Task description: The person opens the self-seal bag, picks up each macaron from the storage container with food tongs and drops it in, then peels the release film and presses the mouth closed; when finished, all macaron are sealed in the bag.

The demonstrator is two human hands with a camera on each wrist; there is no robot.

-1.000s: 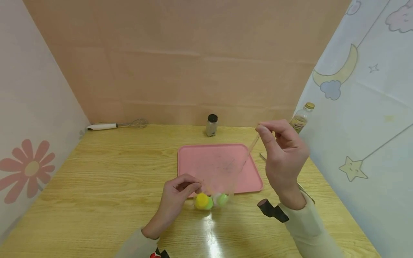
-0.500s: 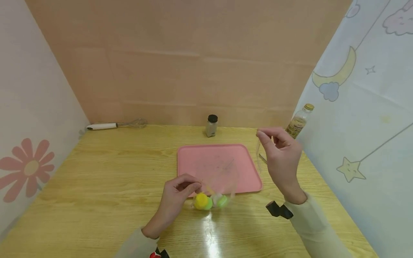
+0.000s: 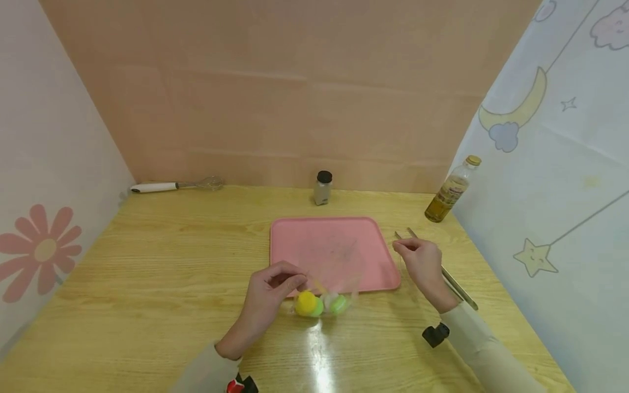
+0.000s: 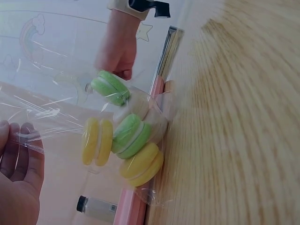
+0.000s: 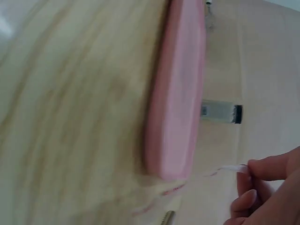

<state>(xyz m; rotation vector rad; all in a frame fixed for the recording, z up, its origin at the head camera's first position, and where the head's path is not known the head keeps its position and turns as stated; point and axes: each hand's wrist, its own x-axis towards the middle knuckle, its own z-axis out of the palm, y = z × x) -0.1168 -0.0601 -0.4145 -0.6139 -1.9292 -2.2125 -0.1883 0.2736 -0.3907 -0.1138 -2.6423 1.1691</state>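
Observation:
My left hand (image 3: pixel 270 292) pinches the edge of a clear plastic bag (image 4: pixel 51 115) between thumb and fingers. Inside the bag lie several macarons: yellow ones (image 4: pixel 143 165), green ones (image 4: pixel 110 88) and pale ones (image 4: pixel 157 126). The bag hangs at the near edge of a pink tray (image 3: pixel 319 225). Off to the tray's right, my right hand (image 3: pixel 421 265) pinches the end of a thin clear strip (image 5: pixel 173 190) with red marks, which dangles below the fingertips. In the head view the strip is faint.
Metal tongs (image 3: pixel 462 291) lie right of the tray, partly behind my right hand. Behind them a bottle of amber liquid (image 3: pixel 444 197) stands by the right wall. A black-capped jar (image 3: pixel 322 190) stands behind the tray. A whisk (image 3: pixel 157 187) lies back left.
My right hand has come down and slightly toward me with the strip, uncovering the bottle and more of the tongs. The left hand and the bag have barely moved.

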